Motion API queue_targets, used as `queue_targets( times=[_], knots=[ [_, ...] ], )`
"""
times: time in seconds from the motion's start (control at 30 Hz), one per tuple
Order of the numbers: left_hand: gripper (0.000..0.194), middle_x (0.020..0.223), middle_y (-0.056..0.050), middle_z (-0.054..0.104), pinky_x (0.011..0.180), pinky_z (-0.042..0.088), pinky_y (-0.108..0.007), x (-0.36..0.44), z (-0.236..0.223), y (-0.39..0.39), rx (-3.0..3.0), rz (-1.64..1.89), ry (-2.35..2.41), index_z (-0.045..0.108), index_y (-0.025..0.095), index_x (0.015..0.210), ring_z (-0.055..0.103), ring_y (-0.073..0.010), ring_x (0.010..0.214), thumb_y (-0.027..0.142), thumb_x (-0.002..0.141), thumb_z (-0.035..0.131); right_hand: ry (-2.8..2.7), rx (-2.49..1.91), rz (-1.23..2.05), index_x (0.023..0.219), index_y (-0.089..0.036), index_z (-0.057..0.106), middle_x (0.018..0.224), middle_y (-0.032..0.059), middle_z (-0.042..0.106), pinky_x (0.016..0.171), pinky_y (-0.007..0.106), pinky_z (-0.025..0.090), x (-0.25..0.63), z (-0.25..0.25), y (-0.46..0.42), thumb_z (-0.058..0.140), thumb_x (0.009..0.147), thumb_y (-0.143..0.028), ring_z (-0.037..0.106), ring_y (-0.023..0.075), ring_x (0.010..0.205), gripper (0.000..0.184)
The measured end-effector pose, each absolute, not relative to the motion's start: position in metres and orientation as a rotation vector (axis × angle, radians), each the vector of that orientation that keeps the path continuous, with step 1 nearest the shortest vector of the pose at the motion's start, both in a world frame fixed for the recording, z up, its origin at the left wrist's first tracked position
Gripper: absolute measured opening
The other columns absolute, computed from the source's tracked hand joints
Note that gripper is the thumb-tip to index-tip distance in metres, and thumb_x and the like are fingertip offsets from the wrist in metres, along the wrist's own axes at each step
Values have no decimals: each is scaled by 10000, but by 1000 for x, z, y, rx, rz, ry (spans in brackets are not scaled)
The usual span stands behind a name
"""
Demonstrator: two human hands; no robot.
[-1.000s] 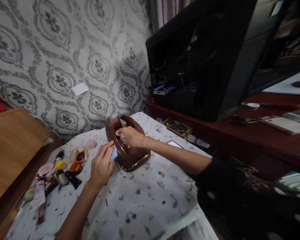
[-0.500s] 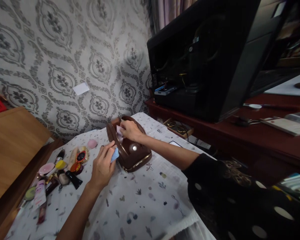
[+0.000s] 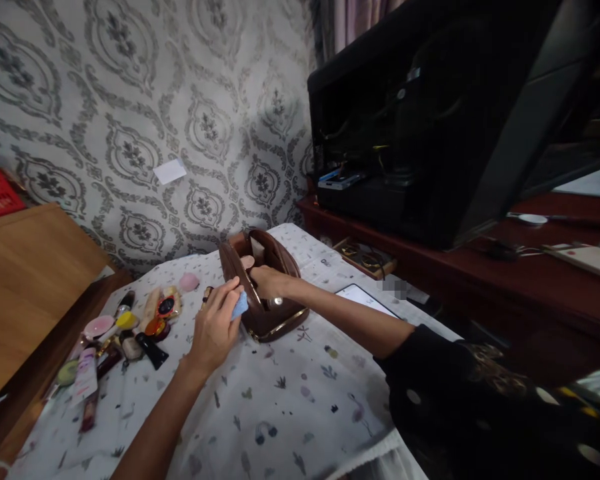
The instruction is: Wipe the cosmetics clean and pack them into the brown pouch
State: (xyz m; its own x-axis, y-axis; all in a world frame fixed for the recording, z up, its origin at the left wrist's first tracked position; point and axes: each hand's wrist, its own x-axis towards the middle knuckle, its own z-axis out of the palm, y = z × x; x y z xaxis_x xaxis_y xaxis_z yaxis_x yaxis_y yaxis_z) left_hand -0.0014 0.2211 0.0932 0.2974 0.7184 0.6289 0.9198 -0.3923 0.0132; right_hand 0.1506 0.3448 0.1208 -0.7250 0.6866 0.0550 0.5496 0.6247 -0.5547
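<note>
A brown bag is standing open on the printed cloth, its zipped front edge facing the person. The person's right hand is dipping inside the bag; its fingertips are hiding in there, so I can't tell whether they are spreading or gripping. A pink round piece is showing just beside that hand within the bag. The left hand is hovering close by the bag's left side, thumb and fingers pinching a small blue piece; whether it is touching the leather I can't tell.

Left of the bag, a pink sponge is lying alone, and further left a cluster of cosmetics is spreading out, including a black tube, a yellow-lidded pot and a pale tube. Right of the bag, a phone is glowing, the right forearm partly covering it.
</note>
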Motion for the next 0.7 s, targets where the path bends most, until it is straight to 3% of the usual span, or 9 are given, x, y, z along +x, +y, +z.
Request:
queue_targets(
  times=[0.2,0.43,0.6,0.7],
  knots=[
    [321,1362,-119,578,1065,475,-428,0,96,219,-2239,-809,-1480,550,192,1227,539,-251,1267,132,926,455,-2620,-1067,755,1044,-140,683,1003,140,733,667,241,495,150,122,346,638,813,-200,701,240,871,243],
    [313,1358,-129,574,1070,472,-411,-4,95,216,-2251,-818,-1478,544,174,1222,532,-241,1280,116,925,461,-2583,-1209,642,1135,-147,690,1113,117,731,816,228,477,142,120,365,518,884,-115,658,238,1112,305],
    [296,1372,-129,564,1073,465,-428,-5,92,217,-2259,-818,-1469,533,178,1229,520,-249,1291,145,950,444,-2638,-1399,529,1152,-86,684,1143,197,705,819,274,496,134,120,380,600,884,-157,670,282,1096,290],
    [293,1364,-130,573,1056,479,-418,-4,91,218,-2238,-842,-1466,531,171,1230,531,-247,1273,144,949,452,-2695,-1469,443,1176,-128,650,1171,149,680,867,354,529,128,115,384,633,918,-281,667,243,1053,301]
  ],
)
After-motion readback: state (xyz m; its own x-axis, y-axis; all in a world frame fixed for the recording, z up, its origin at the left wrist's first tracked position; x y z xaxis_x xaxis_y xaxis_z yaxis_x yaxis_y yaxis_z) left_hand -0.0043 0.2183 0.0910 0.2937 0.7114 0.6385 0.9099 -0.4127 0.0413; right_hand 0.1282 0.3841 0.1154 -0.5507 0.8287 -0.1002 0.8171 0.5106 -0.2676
